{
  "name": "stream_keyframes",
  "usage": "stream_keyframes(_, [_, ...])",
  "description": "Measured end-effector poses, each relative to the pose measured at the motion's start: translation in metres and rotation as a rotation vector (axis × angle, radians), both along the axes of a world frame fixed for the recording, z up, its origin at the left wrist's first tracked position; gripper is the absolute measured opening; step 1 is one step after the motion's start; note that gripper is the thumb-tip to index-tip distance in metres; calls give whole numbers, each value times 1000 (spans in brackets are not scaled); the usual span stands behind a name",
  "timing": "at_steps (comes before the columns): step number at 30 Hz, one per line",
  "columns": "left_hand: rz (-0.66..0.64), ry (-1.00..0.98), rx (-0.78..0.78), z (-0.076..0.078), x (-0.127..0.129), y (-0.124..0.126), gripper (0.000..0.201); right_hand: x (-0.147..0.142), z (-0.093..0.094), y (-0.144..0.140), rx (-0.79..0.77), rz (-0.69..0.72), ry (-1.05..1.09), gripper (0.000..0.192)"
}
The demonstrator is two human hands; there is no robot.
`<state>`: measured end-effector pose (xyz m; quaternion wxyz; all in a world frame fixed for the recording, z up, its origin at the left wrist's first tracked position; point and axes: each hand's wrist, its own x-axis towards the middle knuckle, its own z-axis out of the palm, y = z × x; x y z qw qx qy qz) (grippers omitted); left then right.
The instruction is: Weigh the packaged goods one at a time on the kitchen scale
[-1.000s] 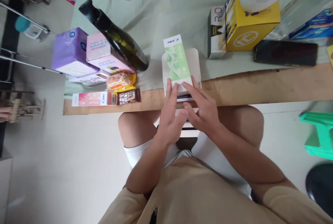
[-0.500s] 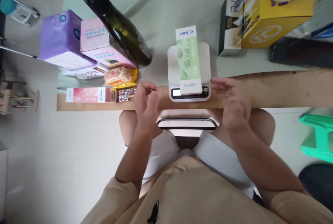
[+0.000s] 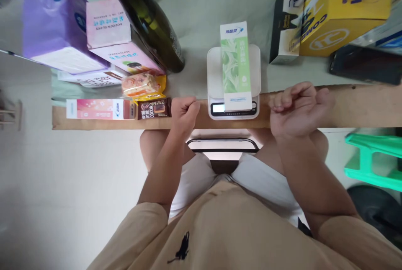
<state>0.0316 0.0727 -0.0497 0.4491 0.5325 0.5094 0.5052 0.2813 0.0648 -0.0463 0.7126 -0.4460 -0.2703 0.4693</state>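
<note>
A green and white toothpaste box (image 3: pixel 236 67) lies lengthwise on a white kitchen scale (image 3: pixel 213 73), covering part of its panel. The scale's small display (image 3: pixel 217 107) is lit, but I cannot read it. My left hand (image 3: pixel 184 113) rests as a fist on the table edge, left of the scale and beside a brown cocoa snack packet (image 3: pixel 153 109); nothing shows in it. To the right of the scale, my right hand (image 3: pixel 295 111) is turned palm up, fingers loosely curled and thumb apart, slightly blurred. It holds nothing and is apart from the box.
At left stand a purple pack (image 3: pixel 52 27), a pink box (image 3: pixel 109 23), a dark green bottle (image 3: pixel 157 27), a wrapped snack (image 3: pixel 140 85) and a pink toothpaste box (image 3: pixel 94 109). At right are a black-and-white box (image 3: pixel 285 27), a yellow box (image 3: pixel 345 23) and a dark phone-like slab (image 3: pixel 364 64).
My right hand has moved right, away from the scale, and turned palm up. My left hand has closed into a tighter fist. The view has shifted a little; the box stays on the scale.
</note>
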Motion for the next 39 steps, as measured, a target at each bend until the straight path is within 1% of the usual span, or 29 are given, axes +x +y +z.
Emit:
stream_keyframes(4, [-13,22,14,2,0,0,46,-3,-3,2,-7,-16,-11,44])
stream_keyframes(10, [13,37,30,4,4,0,42,-5,-3,1,-41,-45,-49,40])
stream_keyframes(15, [31,43,17,2,4,0,49,-8,-8,4,-6,-60,-63,41])
stream_keyframes(17, [7,104,63,0,2,0,52,-10,-10,2,3,-72,-95,41])
stream_keyframes(20, [-131,333,235,-5,1,-4,60,-12,-14,-9,45,-51,-232,39])
stream_keyframes(22, [-202,498,349,-8,2,-6,67,-13,-15,-18,93,-5,-411,39])
stream_keyframes(23, [-212,554,388,-10,4,-8,69,-13,-16,-23,122,26,-514,39])
stream_keyframes(25, [-171,604,417,-11,8,-9,71,-12,-17,-28,174,89,-695,39])
stream_keyframes(26, [-144,607,412,-12,10,-8,72,-12,-16,-30,191,122,-757,38])
stream_keyframes(28, [-118,582,382,-11,13,-7,72,-12,-14,-30,200,159,-806,38])
stream_keyframes(31, [-123,511,315,-11,14,-6,72,-13,-11,-26,169,159,-756,42])
stream_keyframes(34, [-85,455,262,-12,12,-8,69,-13,-10,-24,146,138,-691,44])
stream_keyframes(36, [-75,436,274,-14,10,-11,67,-12,-11,-23,139,116,-664,42])
stream_keyframes(38, [-69,416,318,-16,7,-12,67,-12,-12,-23,147,89,-649,37])
stream_keyframes(39, [-41,399,339,-16,6,-13,67,-12,-12,-23,163,72,-649,34])
